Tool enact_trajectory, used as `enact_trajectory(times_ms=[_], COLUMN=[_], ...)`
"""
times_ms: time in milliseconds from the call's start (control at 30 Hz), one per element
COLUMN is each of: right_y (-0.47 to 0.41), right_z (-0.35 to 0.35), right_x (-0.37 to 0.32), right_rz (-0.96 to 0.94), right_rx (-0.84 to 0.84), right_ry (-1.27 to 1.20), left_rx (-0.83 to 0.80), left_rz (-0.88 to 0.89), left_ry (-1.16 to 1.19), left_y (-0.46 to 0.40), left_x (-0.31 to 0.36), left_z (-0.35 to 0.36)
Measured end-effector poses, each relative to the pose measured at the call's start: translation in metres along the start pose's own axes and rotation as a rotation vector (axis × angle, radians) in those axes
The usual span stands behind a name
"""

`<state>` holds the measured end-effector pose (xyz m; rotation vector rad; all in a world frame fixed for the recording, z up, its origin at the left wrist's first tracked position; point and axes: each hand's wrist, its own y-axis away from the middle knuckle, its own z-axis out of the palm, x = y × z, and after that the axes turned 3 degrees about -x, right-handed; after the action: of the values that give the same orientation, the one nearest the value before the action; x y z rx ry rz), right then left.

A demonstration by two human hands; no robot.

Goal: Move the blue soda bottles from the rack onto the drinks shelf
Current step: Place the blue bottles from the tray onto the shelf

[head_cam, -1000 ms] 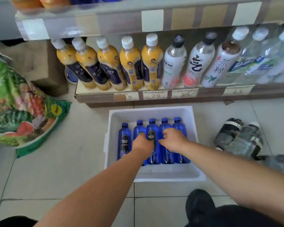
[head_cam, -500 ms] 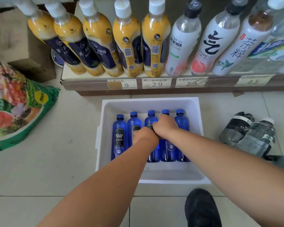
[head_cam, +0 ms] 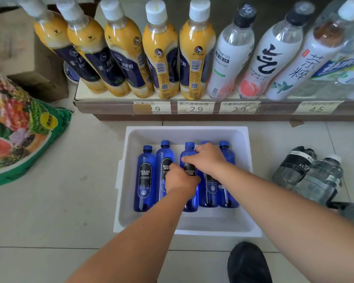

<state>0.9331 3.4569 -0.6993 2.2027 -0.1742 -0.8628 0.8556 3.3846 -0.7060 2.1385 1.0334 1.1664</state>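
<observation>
Several blue soda bottles lie side by side in a white foam box [head_cam: 184, 132] on the floor. The leftmost bottle [head_cam: 144, 178] and its neighbour [head_cam: 164, 158] show black "BOLSA SODA" labels. My left hand [head_cam: 181, 180] is curled around the lower body of the middle bottle [head_cam: 189, 152]. My right hand [head_cam: 208, 160] lies over the upper part of the bottle to its right, hiding most of it, with fingertips touching the middle bottle's shoulder. The rightmost bottle [head_cam: 228, 155] is untouched. The drinks shelf [head_cam: 114, 108] runs just beyond the box.
Orange juice bottles [head_cam: 159, 58] and white-labelled bottles [head_cam: 231, 58] fill the shelf above price tags. A printed bag [head_cam: 18, 127] and a cardboard box [head_cam: 14, 48] sit at the left. Large clear bottles [head_cam: 309, 172] lie on the tiles at the right. A black shoe [head_cam: 247, 264] is near the box.
The view has dropped and come closer to the box. My right hand slid forward toward the bottle shoulders; my left hand stayed on the middle bottle's body.
</observation>
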Motion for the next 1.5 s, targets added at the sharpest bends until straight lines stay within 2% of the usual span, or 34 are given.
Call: enact_trajectory(times_ms=[233,433,600,733,900,1000,1100,1233,1333,1500], right_y=[0.053,0.122,0.174,0.219,0.247,0.245,0.234,0.214,0.199,0.167], right_z=[-0.029,-0.079,-0.125,-0.160,-0.213,-0.241,-0.263,-0.275,-0.279,-0.279], right_x=[0.001,-0.034,-0.082,-0.132,-0.193,-0.226,-0.253,-0.277,-0.283,-0.279], right_rz=[-0.198,-0.466,-0.612,-0.760,-0.934,-1.008,-1.027,-1.035,-1.026,-0.972], right_rx=[-0.090,-0.159,-0.042,0.136,0.322,0.423,0.451,0.419,0.390,0.355], right_ry=[-0.443,-0.473,-0.449,-0.415,-0.373,-0.331,-0.336,-0.341,-0.362,-0.351], left_rx=[0.070,0.061,0.063,0.117,0.236,0.301,0.412,0.535,0.609,0.623], left_rz=[0.229,0.492,0.703,0.884,1.070,1.121,1.144,1.166,1.172,1.158], left_ry=[0.103,0.217,0.282,0.331,0.132,-0.036,-0.144,-0.124,-0.196,-0.330], left_y=[0.041,0.098,0.147,0.186,0.212,0.223,0.226,0.216,0.205,0.189], left_x=[0.006,0.054,0.102,0.149,0.220,0.265,0.305,0.331,0.340,0.351], left_z=[-0.030,-0.096,-0.151,-0.196,-0.250,-0.283,-0.307,-0.312,-0.315,-0.314])
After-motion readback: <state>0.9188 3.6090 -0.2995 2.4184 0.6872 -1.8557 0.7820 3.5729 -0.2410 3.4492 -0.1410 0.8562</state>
